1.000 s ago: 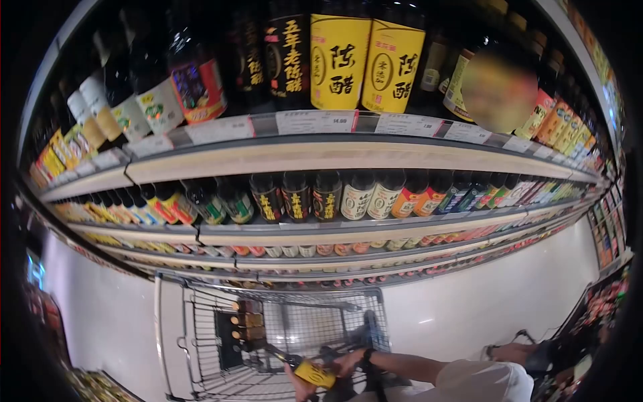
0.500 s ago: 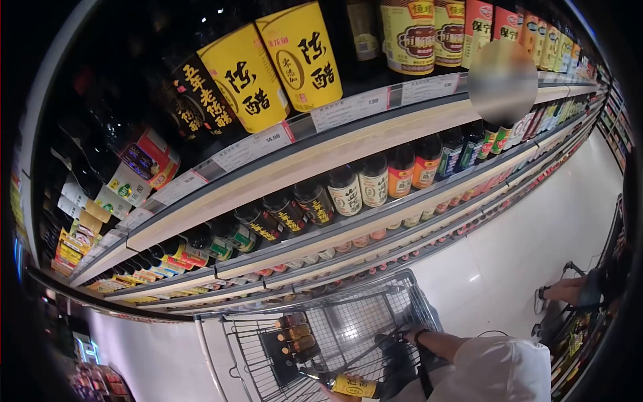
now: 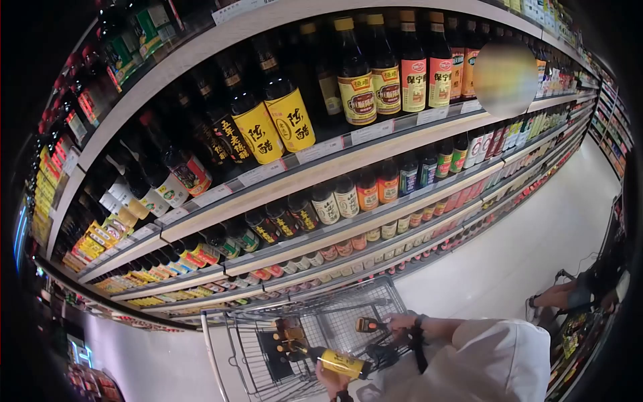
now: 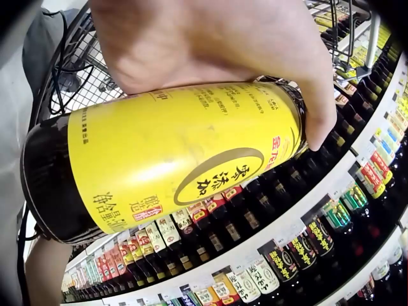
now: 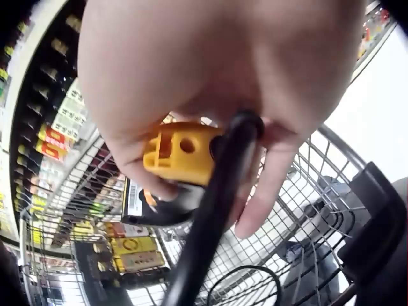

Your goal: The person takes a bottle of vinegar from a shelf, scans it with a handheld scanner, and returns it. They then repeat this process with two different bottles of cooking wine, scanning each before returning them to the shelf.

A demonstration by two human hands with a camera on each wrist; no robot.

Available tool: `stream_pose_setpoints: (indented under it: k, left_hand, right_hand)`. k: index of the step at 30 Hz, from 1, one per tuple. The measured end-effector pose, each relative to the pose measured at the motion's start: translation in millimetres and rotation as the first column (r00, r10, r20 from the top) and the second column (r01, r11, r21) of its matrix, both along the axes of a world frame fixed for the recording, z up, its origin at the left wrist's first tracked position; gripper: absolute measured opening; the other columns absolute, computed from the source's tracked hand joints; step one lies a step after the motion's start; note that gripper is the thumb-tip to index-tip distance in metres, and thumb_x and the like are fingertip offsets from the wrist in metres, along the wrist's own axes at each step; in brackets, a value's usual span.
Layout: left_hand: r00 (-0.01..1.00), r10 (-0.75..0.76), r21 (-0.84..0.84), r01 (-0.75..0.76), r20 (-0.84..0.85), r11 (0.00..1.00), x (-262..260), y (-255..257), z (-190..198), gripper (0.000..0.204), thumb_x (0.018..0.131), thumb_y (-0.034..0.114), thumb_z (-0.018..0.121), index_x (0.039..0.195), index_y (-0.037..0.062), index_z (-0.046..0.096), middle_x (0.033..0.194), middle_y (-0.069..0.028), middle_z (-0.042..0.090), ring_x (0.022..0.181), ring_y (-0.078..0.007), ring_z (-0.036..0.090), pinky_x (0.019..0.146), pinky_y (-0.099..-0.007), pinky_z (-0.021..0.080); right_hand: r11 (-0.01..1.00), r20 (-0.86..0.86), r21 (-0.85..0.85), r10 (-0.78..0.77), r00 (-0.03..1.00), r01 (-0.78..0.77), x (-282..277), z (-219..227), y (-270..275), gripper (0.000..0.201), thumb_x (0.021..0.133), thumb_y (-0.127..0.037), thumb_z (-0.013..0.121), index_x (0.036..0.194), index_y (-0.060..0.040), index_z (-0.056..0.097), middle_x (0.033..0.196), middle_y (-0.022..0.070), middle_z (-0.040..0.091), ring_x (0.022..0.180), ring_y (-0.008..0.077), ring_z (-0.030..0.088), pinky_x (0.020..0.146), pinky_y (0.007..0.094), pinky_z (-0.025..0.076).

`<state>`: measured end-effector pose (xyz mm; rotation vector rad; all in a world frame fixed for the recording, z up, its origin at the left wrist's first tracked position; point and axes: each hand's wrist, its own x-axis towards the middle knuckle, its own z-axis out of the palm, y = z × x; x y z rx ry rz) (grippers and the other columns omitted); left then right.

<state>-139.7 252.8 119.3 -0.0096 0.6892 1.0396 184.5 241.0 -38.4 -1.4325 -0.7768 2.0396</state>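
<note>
My left hand (image 3: 329, 380) grips a dark bottle with a yellow label (image 3: 343, 362), tilted nearly sideways over the cart. In the left wrist view, the hand (image 4: 217, 41) lies across the upper side of the label (image 4: 185, 153), fingers curled near the bottle's shoulder. My right hand (image 3: 402, 320) holds a small black-and-orange device (image 3: 370, 325) to the right of the bottle. In the right wrist view, that hand (image 5: 210, 64) is curled round the orange part (image 5: 185, 153); a black rod (image 5: 217, 210) crosses in front, partly hiding the fingers.
A metal shopping cart (image 3: 395, 295) stands below, with several dark-capped bottles (image 3: 289, 333) lying inside. Shelves (image 3: 348, 147) of sauce and vinegar bottles run along the far side. Another person's leg (image 3: 552, 297) shows at the right, beside the pale floor (image 3: 495, 268).
The head view has shifted, showing the shelf bottles nearly whole. The left hand and bottle have come up into fuller view. The orange-fronted device now shows at the right hand.
</note>
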Motion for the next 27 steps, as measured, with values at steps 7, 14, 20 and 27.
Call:
stream_pose_setpoints:
  k: [7, 14, 20, 27]
  left_hand:
    - [0.984, 0.175, 0.152, -0.169, -0.027, 0.974, 51, -18, 36, 0.064, 0.094, 0.060, 0.048, 0.127, 0.0043, 0.053, 0.106, -0.0119, 0.061, 0.092, -0.0313, 0.062, 0.088, -0.0545, 0.050]
    - [0.953, 0.288, 0.041, -0.285, -0.097, 0.958, 99, -27, 80, 0.069, 0.093, 0.070, 0.035, 0.126, 0.0129, 0.055, 0.098, -0.0062, 0.062, 0.073, -0.0277, 0.058, 0.066, -0.0441, 0.051]
    - [0.955, 0.297, 0.228, -0.286, -0.014, 0.931, 150, -30, 118, 0.072, 0.096, 0.067, 0.033, 0.133, 0.0066, 0.047, 0.101, -0.0133, 0.060, 0.074, -0.0306, 0.059, 0.065, -0.0447, 0.050]
    - [0.931, 0.314, 0.317, -0.246, -0.186, 0.916, 191, -41, 146, 0.058, 0.099, 0.054, 0.041, 0.126, 0.0038, 0.050, 0.102, -0.0157, 0.063, 0.079, -0.0321, 0.064, 0.072, -0.0453, 0.055]
  right_hand:
    - [0.968, -0.011, 0.068, 0.243, 0.970, -0.242, 61, 126, 34, 0.053, 0.080, -0.009, 0.071, 0.127, -0.0044, 0.046, 0.085, 0.0035, 0.063, 0.069, 0.0117, 0.062, 0.059, 0.0252, 0.051]
    - [0.976, -0.464, 0.208, 0.157, 0.872, -0.065, 106, 202, 25, 0.028, 0.086, -0.013, 0.074, 0.106, -0.0022, 0.059, 0.088, 0.0042, 0.059, 0.082, 0.0159, 0.061, 0.075, 0.0324, 0.050]
    - [0.929, -0.365, 0.271, 0.340, 0.867, -0.250, 136, 205, 22, 0.032, 0.087, -0.009, 0.072, 0.116, -0.0015, 0.061, 0.072, 0.0009, 0.057, 0.054, 0.0072, 0.048, 0.053, 0.0273, 0.040]
    - [0.479, 0.097, 0.759, 0.586, 0.804, -0.441, 129, 230, 39, 0.056, 0.071, -0.027, 0.087, 0.115, -0.0009, 0.063, 0.081, 0.0078, 0.068, 0.072, 0.0231, 0.062, 0.073, 0.0324, 0.051]
